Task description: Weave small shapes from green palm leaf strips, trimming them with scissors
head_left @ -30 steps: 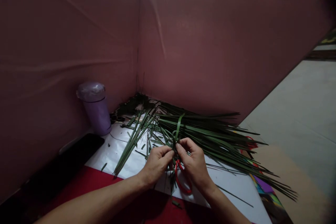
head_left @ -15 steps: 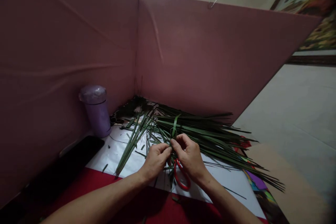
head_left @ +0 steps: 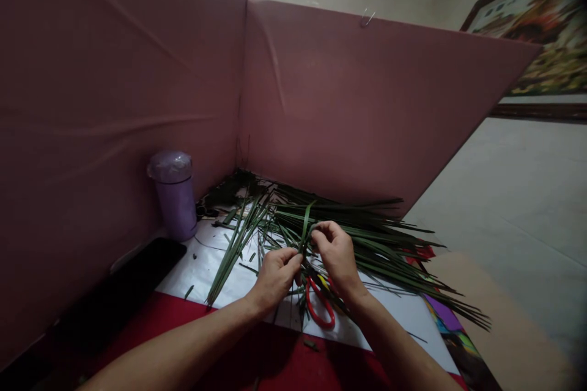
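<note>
My left hand (head_left: 277,275) is closed in a pinch on a green leaf strip (head_left: 306,226), whose upper part stands up in a curve. Just to the right, my right hand (head_left: 337,253) pinches the strip a little higher, with finger and thumb together. Right beneath the hands lie scissors (head_left: 321,311) with red handles, partly covered by my right hand. Behind and to the right spreads a large bundle of long green leaves (head_left: 389,238). To the left rests a smaller bunch of narrow leaves (head_left: 236,253). The exact fold between my fingertips is too small to make out.
A purple tumbler (head_left: 178,204) with plastic over its lid stands at the left, near a black flat object (head_left: 123,287). Leaf scraps lie on the white sheet (head_left: 197,275) over a red cloth (head_left: 183,324). Pink panels (head_left: 321,104) rise behind and at the left.
My right hand has moved up and away from my left, which stays nearly in place. More of the scissors shows now. The view has shifted slightly.
</note>
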